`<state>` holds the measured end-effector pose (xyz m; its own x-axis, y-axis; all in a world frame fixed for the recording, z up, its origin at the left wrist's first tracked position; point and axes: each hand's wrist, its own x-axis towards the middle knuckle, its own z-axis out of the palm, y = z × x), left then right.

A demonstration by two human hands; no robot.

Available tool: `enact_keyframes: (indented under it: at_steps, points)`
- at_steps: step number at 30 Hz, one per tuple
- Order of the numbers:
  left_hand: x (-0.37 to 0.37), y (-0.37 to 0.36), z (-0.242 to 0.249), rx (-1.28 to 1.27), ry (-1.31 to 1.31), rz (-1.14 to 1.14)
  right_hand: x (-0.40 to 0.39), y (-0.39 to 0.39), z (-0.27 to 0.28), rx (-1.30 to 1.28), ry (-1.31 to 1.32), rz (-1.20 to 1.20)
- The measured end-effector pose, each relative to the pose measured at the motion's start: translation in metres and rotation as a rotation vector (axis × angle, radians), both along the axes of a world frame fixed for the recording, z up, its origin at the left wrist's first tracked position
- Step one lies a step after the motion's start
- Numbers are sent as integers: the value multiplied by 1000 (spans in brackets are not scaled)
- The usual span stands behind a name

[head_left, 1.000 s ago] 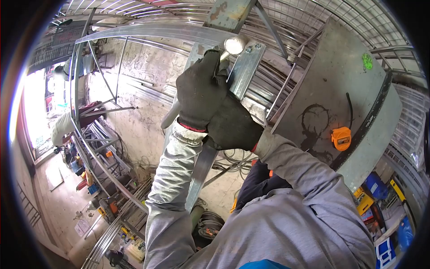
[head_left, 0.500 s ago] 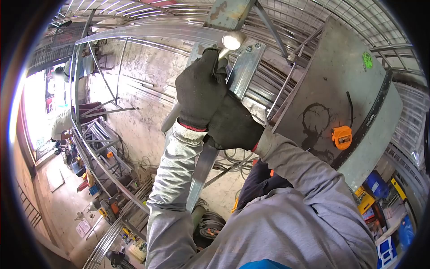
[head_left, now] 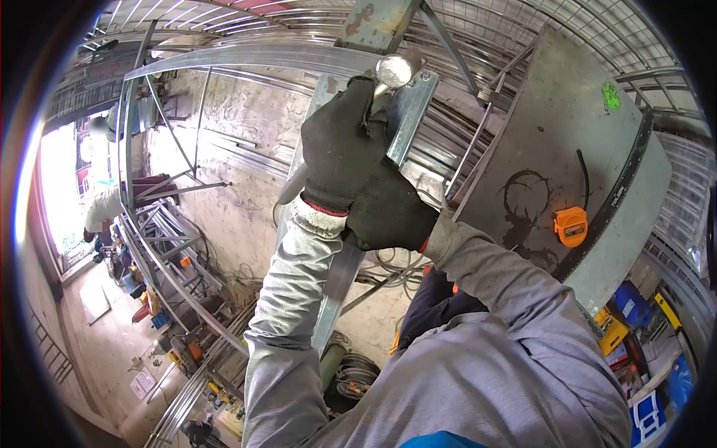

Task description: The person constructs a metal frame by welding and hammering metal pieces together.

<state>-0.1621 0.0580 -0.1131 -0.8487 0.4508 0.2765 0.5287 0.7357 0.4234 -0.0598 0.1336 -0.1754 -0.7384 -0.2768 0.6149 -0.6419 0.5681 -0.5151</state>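
Black gloves cover both hands. My left hand is closed round the pale shaft of a round-faced tool, whose bright end is by the metal beams. A grey rounded part shows beside my left wrist. My right hand is closed and pressed against the lower right side of my left hand; what its fingers hold, if anything, is hidden. Under the hands runs a flat metal beam, and a second galvanised beam slants behind the tool's shaft.
A metal sheet at the right bears an orange tape measure and a black strip. A welded frame stands at the left. Coiled cables lie below. A person is at the far left.
The tool's round end and my left hand have shifted slightly right. My right hand has barely moved, and both hands stay together.
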Motion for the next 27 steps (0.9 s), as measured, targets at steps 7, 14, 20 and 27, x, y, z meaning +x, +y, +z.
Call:
enact_keyframes:
  at_steps: [7,14,20,27]
  points:
    - [-1,4,4,-17,-1,-1,2,2,-1,103,-121,126]
    - [-6,22,8,46,2,-10,0,6,5,-57,124,-74]
    - [-9,23,5,-82,-35,-20,-6,10,18,12,126,-46]
    - [-6,23,6,-78,-13,-47,-6,10,16,-15,136,-32]
